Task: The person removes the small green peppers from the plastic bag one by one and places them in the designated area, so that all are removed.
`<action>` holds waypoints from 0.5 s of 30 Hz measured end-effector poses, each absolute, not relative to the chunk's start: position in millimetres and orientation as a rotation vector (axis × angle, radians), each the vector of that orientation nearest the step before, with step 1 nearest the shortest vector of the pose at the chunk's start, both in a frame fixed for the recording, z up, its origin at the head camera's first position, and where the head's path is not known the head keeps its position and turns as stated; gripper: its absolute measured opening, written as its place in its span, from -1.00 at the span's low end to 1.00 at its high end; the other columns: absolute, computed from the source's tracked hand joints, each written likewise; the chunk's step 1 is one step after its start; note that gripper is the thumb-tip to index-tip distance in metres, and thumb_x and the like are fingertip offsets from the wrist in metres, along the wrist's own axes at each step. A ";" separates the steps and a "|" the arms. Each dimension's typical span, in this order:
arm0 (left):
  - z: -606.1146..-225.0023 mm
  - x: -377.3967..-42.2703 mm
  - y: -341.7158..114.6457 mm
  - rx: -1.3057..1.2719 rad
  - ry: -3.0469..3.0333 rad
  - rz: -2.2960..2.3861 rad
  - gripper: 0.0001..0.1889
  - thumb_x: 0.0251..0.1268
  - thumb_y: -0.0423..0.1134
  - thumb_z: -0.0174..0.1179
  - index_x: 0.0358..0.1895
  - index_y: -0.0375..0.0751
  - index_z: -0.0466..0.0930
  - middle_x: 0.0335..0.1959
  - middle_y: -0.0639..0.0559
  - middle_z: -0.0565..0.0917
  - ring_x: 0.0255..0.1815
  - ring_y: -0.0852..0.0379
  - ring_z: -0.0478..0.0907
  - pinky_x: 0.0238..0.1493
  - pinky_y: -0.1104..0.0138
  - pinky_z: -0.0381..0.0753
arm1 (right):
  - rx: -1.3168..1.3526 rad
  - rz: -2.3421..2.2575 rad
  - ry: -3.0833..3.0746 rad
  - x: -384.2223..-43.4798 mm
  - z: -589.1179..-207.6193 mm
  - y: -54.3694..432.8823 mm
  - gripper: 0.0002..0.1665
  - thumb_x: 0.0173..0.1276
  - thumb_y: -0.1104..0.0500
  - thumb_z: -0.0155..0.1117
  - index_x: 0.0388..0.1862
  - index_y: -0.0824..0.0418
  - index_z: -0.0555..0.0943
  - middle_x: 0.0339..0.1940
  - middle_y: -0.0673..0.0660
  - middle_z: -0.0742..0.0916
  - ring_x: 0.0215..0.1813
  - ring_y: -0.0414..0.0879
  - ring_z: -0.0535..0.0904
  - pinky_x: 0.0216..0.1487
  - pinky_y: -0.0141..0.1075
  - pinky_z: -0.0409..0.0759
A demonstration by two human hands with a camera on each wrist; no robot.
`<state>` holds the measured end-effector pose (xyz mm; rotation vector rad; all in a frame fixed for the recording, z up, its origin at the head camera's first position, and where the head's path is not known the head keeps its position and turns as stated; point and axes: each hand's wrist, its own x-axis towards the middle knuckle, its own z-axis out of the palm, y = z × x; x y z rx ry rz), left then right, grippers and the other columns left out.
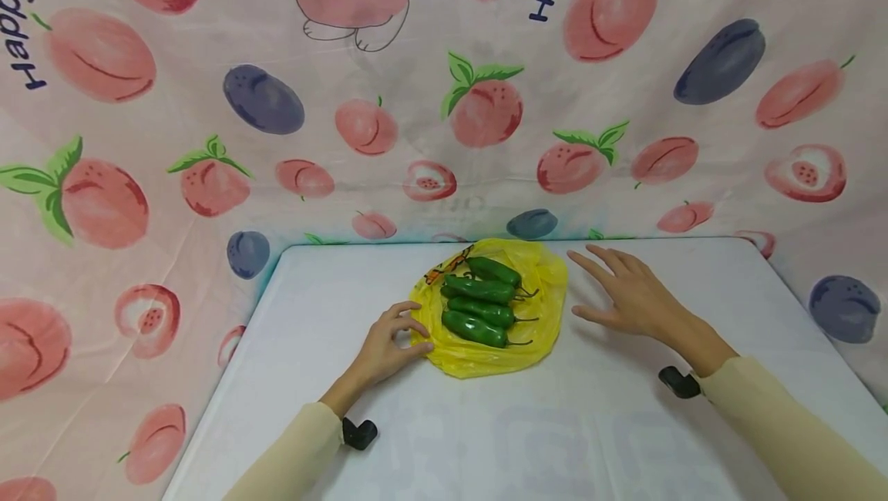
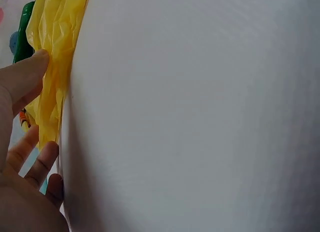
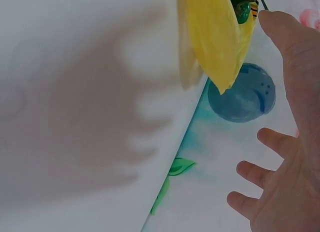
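Observation:
Several green peppers point(image 1: 480, 308) lie side by side, stems to the right, on a crumpled yellow plastic bag point(image 1: 486, 364) with an orange-and-black patterned patch. My left hand point(image 1: 390, 343) is at the bag's left edge, thumb and fingers loosely bent and spread apart, fingertips right at the plastic. In the left wrist view the thumb point(image 2: 35, 72) overlaps the yellow bag point(image 2: 57, 57). Off to the bag's right, my right hand point(image 1: 634, 297) hovers with its fingers spread and nothing in them. The right wrist view shows its thumb point(image 3: 285, 27) near the bag's yellow edge point(image 3: 215, 47).
A white table point(image 1: 555, 439) carries the bag near its back edge. Behind it hangs a pale pink cloth point(image 1: 416, 69) printed with fruit. Black wrist devices point(image 1: 359, 434) are worn at both sleeve cuffs.

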<state>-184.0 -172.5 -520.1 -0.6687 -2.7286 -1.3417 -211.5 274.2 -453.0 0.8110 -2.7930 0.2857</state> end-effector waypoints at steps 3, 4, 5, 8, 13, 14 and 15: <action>-521.0 -184.3 -174.2 -0.667 -2.760 -1.315 -0.85 0.17 -0.11 0.55 -0.24 0.07 0.78 0.35 -0.06 0.53 0.39 -0.19 0.42 0.41 -0.23 0.26 | 0.844 0.275 -2.771 -213.3 -450.6 270.7 0.11 0.23 -0.25 0.49 0.65 0.00 0.19 0.53 0.35 0.35 0.41 0.43 0.30 0.36 0.42 0.21; -521.2 -184.6 -174.6 -0.665 -2.771 -1.304 -0.85 0.17 -0.11 0.54 -0.24 0.08 0.78 0.35 -0.06 0.53 0.41 -0.19 0.39 0.42 -0.23 0.23 | 0.854 0.272 -2.762 -214.1 -449.8 269.7 0.11 0.23 -0.24 0.49 0.65 0.00 0.19 0.53 0.35 0.35 0.41 0.43 0.30 0.36 0.42 0.21; -521.4 -184.8 -174.9 -0.665 -2.781 -1.297 -0.86 0.17 -0.11 0.54 -0.23 0.08 0.79 0.36 -0.06 0.53 0.43 -0.20 0.37 0.43 -0.24 0.21 | 0.866 0.271 -2.750 -215.1 -448.9 268.7 0.11 0.22 -0.24 0.50 0.64 0.00 0.20 0.52 0.36 0.35 0.41 0.43 0.31 0.35 0.42 0.22; -521.7 -185.5 -175.5 -0.670 -2.805 -1.279 -0.84 0.19 -0.10 0.53 -0.20 0.09 0.79 0.36 -0.06 0.52 0.45 -0.20 0.35 0.44 -0.24 0.17 | 0.887 0.278 -2.731 -217.8 -445.8 265.4 0.12 0.21 -0.23 0.51 0.65 -0.01 0.20 0.52 0.35 0.35 0.41 0.44 0.31 0.34 0.42 0.23; -522.6 -186.2 -175.4 -0.690 -2.828 -1.258 -0.80 0.20 -0.09 0.52 -0.13 0.07 0.78 0.38 -0.08 0.50 0.46 -0.22 0.33 0.44 -0.25 0.15 | 0.898 0.290 -2.753 -221.3 -440.5 257.5 0.10 0.24 -0.25 0.48 0.65 -0.03 0.19 0.54 0.35 0.35 0.43 0.45 0.28 0.37 0.42 0.19; -522.4 -186.4 -175.3 -0.693 -2.832 -1.254 -0.79 0.20 -0.08 0.52 -0.13 0.07 0.78 0.38 -0.08 0.50 0.46 -0.22 0.32 0.44 -0.25 0.14 | 0.899 0.291 -2.762 -221.9 -439.3 255.5 0.09 0.25 -0.26 0.47 0.65 -0.03 0.19 0.54 0.35 0.34 0.43 0.46 0.28 0.38 0.42 0.18; -522.6 -186.7 -175.3 -0.692 -2.838 -1.244 -0.80 0.21 -0.08 0.51 -0.12 0.07 0.77 0.39 -0.08 0.49 0.46 -0.22 0.32 0.44 -0.25 0.14 | 0.896 0.293 -2.773 -222.5 -438.7 253.5 0.09 0.25 -0.27 0.47 0.65 -0.03 0.20 0.54 0.35 0.34 0.43 0.46 0.28 0.39 0.41 0.17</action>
